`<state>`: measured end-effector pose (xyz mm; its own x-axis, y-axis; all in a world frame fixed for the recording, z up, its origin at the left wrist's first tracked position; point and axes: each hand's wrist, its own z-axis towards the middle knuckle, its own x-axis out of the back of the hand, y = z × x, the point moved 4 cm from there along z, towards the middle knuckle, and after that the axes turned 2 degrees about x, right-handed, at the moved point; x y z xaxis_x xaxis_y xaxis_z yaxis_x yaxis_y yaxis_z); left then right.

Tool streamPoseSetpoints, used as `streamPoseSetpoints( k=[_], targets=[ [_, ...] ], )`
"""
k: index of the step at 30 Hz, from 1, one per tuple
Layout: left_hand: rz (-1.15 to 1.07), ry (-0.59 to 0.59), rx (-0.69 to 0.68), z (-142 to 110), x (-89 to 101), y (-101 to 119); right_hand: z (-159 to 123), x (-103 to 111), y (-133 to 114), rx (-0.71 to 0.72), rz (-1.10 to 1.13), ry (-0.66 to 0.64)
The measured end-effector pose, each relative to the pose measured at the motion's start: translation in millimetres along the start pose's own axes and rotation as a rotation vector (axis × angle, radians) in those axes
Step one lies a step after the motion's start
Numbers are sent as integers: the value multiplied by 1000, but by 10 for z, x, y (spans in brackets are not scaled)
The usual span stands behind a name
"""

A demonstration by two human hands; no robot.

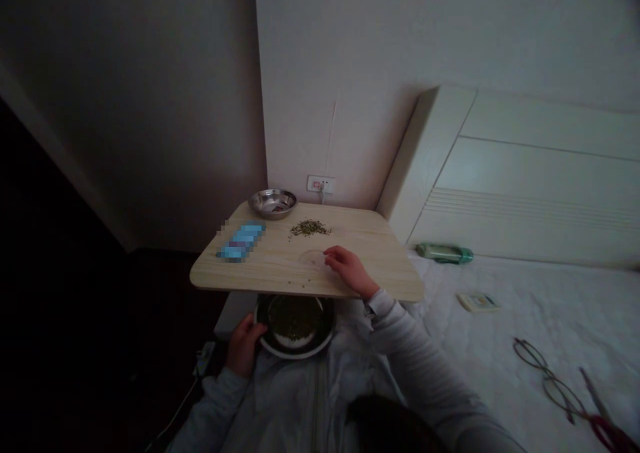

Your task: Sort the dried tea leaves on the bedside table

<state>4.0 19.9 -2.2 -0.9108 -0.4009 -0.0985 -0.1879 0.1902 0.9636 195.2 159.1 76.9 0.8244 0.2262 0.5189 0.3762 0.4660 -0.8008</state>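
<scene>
My left hand (244, 343) grips the left rim of a round, white-rimmed bowl (295, 355) at my lap, just under the table's front edge. Small dark green beans (295, 316) lie inside the bowl. Over the front right of the small wooden table (225, 276) is my right hand (347, 269), its fingers loosely bent and their tips slightly apart, with nothing visible between them. A faint clear round shape (313, 258) shows on the tabletop beside those fingertips. Behind it lies a loose pile of green beans (310, 227); a few single beans are scattered near the front edge.
A shiny metal bowl (273, 204) stands at the table's back left, with a blurred blue phone-shaped object (242, 241) in front. On the bed to the right lie a green bottle (444, 253), a small pale packet (478, 301), eyeglasses (549, 378) and red-handled scissors (607, 426).
</scene>
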Motion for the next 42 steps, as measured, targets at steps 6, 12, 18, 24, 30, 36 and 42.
streamPoseSetpoints(
  k=[6, 12, 18, 24, 30, 36, 42],
  targets=[
    [-24, -5, 12, 36, 8, -35, -256, 81, 197, -117, 94, 92],
    [-25, -9, -2, 55, 21, -83, -298, -52, 150, -105, 147, 108],
    [-60, -36, 0, 68, 24, -126, -278, -134, 94, -74, 143, 43],
    [-70, -19, -7, 61, 19, -109, -152, -244, 87, -60, 96, 75],
    [-66, 13, -12, 43, 20, -87, -122, -340, 18, -39, 32, 48],
    [-44, -24, -27, 80, 46, -140, -151, -318, -6, -34, 14, 5],
    [-20, 9, -32, 98, 73, -163, -156, -331, -3, -36, 26, -27]
  ],
)
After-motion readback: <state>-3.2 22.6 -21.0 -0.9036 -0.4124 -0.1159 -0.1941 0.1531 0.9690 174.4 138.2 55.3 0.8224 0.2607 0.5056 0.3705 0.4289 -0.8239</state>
